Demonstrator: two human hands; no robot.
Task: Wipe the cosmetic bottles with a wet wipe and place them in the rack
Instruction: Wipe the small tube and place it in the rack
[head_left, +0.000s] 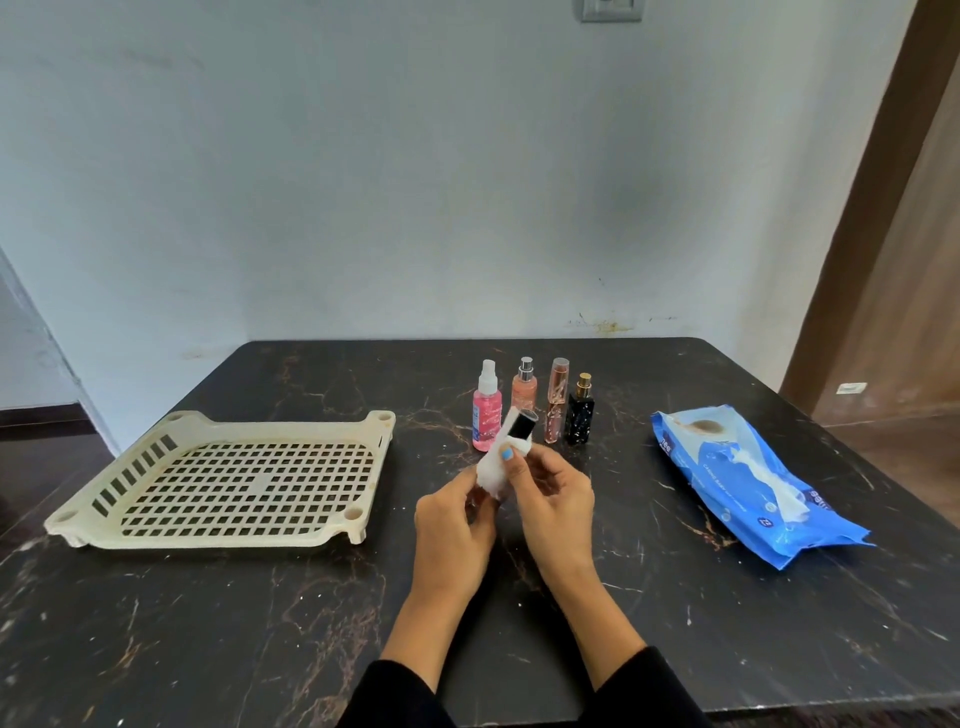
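Both hands meet above the middle of the table around a small bottle with a black cap (521, 425), tilted and wrapped in a white wet wipe (493, 470). My left hand (457, 512) grips the lower, wrapped end. My right hand (553, 491) holds the wipe against the bottle with its thumb on top. Behind them stand a pink spray bottle (487, 408), a peach bottle (523, 387), a slim rose tube (556, 400) and a black bottle with a gold cap (581, 413). The cream slotted rack (234, 480) lies at the left with nothing in it.
A blue pack of wet wipes (748, 480) lies at the right, one wipe sticking out of its opening. The dark marble table (260, 623) ends at a wall behind. A wooden door frame stands at the far right.
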